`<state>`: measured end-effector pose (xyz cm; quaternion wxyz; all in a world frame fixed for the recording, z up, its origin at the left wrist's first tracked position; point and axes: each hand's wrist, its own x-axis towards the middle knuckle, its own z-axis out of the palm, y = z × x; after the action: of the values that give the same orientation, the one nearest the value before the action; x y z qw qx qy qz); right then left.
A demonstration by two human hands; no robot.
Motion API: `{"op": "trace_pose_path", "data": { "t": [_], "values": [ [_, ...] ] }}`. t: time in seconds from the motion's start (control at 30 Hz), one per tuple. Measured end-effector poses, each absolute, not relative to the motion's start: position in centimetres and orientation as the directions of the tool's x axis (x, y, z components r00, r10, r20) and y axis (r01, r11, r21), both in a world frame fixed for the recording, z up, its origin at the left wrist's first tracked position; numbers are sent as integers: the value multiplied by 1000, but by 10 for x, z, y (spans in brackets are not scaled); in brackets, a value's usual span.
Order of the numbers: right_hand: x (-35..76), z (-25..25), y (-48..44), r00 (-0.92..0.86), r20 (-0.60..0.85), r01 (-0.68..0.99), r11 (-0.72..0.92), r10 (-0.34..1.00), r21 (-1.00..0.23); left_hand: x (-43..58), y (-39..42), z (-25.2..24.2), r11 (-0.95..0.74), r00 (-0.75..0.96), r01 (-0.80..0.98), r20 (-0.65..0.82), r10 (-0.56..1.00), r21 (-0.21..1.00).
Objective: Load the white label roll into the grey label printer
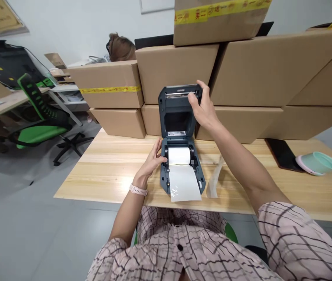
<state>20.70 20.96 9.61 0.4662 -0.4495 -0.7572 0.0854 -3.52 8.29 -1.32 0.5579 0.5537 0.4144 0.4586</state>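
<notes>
A dark grey label printer [163,177] stands on the wooden table with its lid [178,105] raised. Inside sits a white label roll [179,155], and a strip of label paper [184,182] runs from it over the printer's front edge. My right hand [203,103] grips the lid's upper right corner, thumb on the inner side. Along the printer's left side rests my left hand [152,159], fingers stretched out and thumb at the edge near the roll. A loose curled strip of paper [215,180] lies just right of the printer.
Stacked cardboard boxes [177,64] line the table's [101,175] far side. To the right lie a black phone [283,154] and a mint-green cup [318,163] on its side. Beyond the boxes shows a person's head [121,47]. A green office chair [43,132] stands at left.
</notes>
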Motion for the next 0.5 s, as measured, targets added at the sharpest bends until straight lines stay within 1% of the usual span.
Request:
{"op": "trace_pose_path", "data": {
  "t": [0.07,0.13,0.17,0.2,0.23,0.27,0.33,0.37,0.4,0.43,0.5],
  "values": [
    [206,100,201,-147,667,610,597,731,-520,-34,82,-15,-47,247,-39,55,967,998],
    [206,101,174,-138,743,628,638,655,-445,-33,81,-15,-62,244,9,58,968,998],
    [205,100,157,-159,767,633,660,622,-405,-33,81,-15,-71,222,64,56,973,995],
    [205,97,140,-209,760,626,681,615,-379,-33,81,-14,-83,188,142,56,981,986],
    [206,93,125,-308,706,608,702,638,-371,-32,80,-13,-96,151,236,61,987,967],
    [206,87,114,-427,608,589,716,669,-375,-32,79,-11,-104,119,332,67,991,938],
    [206,72,104,-646,331,572,723,688,-387,-32,77,-6,-99,99,482,59,993,870],
    [204,64,106,-710,203,574,722,674,-386,-32,76,-4,-87,104,528,38,994,845],
    [202,57,111,-746,109,580,721,657,-380,-32,75,-1,-71,110,556,11,994,828],
    [199,50,118,-763,45,587,721,644,-369,-32,75,0,-54,116,571,-16,993,819],
    [191,41,134,-774,-31,602,720,632,-346,-32,74,3,-43,124,568,-33,992,822]
  ]
}}
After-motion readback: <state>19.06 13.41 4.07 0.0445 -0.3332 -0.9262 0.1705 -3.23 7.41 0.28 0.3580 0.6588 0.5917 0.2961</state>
